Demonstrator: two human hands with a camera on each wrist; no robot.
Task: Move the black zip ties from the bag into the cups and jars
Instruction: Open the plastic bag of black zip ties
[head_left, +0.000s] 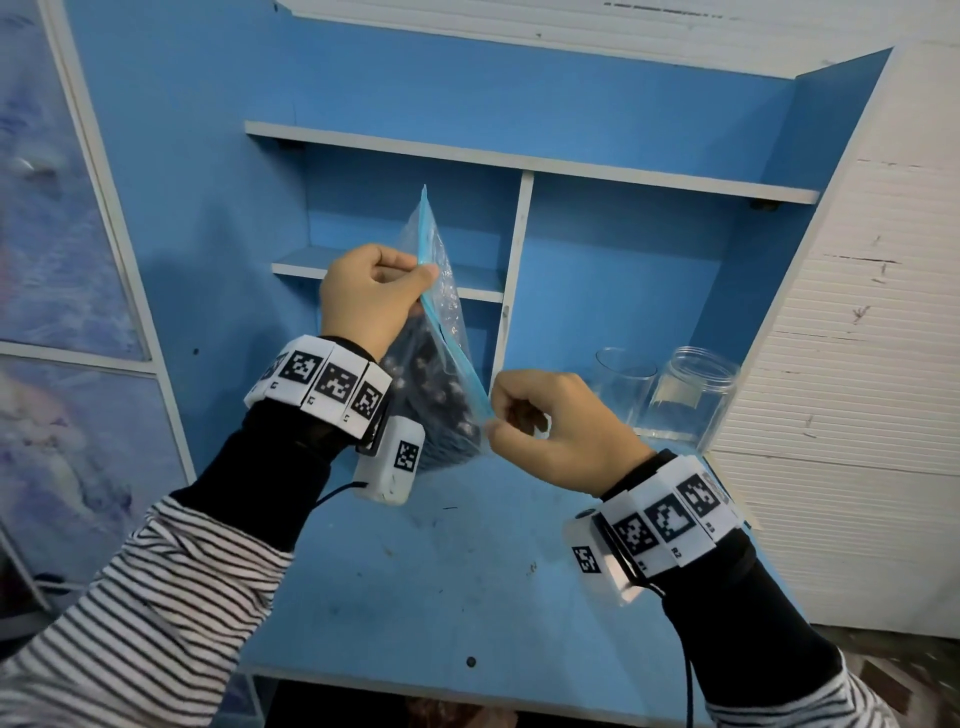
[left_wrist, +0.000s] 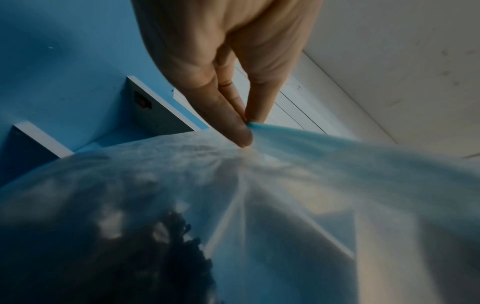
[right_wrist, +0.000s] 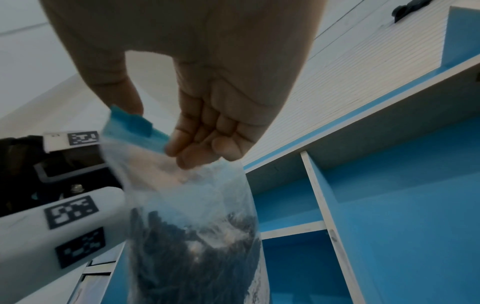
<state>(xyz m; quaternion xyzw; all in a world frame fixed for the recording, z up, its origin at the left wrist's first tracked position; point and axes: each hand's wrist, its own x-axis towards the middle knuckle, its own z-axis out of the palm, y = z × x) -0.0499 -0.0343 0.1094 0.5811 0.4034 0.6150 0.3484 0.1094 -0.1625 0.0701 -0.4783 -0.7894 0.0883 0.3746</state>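
Both hands hold a clear zip bag (head_left: 441, 291) above the blue worktop (head_left: 467, 571): left hand (head_left: 369, 296) and right hand (head_left: 561, 431) each pinch its blue seal strip (head_left: 457, 358). Black zip ties (head_left: 436, 410) fill the bag's bottom. Clear cup (head_left: 621, 389) and jar (head_left: 693, 397) stand to the right.

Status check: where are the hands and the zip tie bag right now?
Left hand and right hand both pinch the bag at its blue seal strip. Zip ties inside, bag held above desk. Cup, jar empty, unobstructed.
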